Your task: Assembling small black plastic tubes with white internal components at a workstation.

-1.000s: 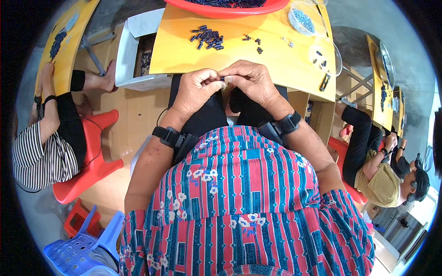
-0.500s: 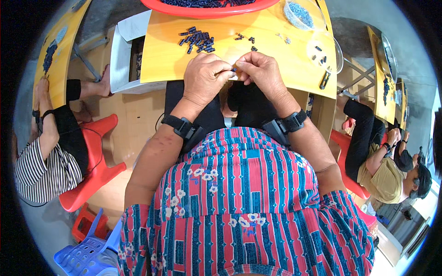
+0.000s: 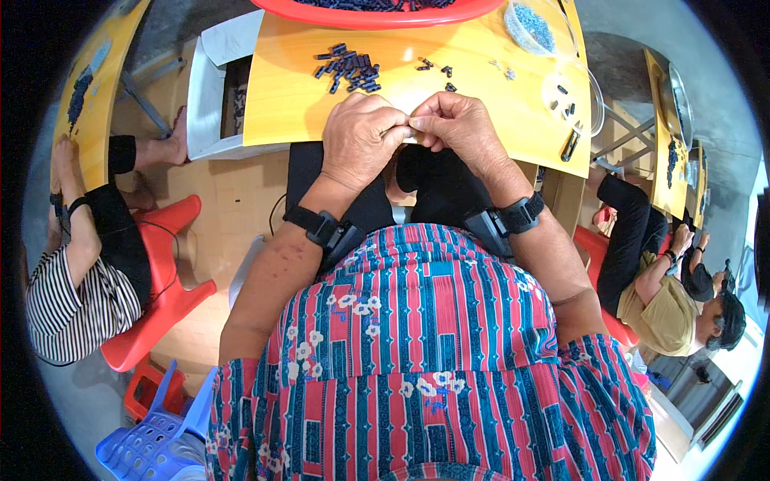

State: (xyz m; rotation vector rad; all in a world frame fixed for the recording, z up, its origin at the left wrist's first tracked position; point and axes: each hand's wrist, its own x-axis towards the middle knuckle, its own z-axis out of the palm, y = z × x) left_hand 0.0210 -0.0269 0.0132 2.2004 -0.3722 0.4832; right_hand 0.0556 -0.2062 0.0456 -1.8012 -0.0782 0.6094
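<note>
My left hand (image 3: 361, 138) and my right hand (image 3: 461, 128) meet at the near edge of the yellow table (image 3: 281, 112). Both have thumb and fingers pinched together, the fingertips touching. Whatever they hold is hidden between them. Just beyond my left hand lies a pile of short dark tubular parts (image 3: 353, 69). Past my right hand are a few small dark pieces (image 3: 447, 70) and some tiny pale pieces (image 3: 508, 73). A black slim tool (image 3: 571, 144) rests near the table's right corner, close to several loose dark parts (image 3: 561, 90).
At the far edge stands a red basin (image 3: 377, 18) of dark parts. A clear bowl (image 3: 531, 29) of bluish bits sits far right, above a clear round dish (image 3: 598, 104). An open white box (image 3: 210, 96) adjoins the table's left side. People sit at tables on both sides.
A small dark blue part showed between my fingertips before; now the fingers cover it. My hands stay pinched together in nearly the same place. The view has shifted slightly.
</note>
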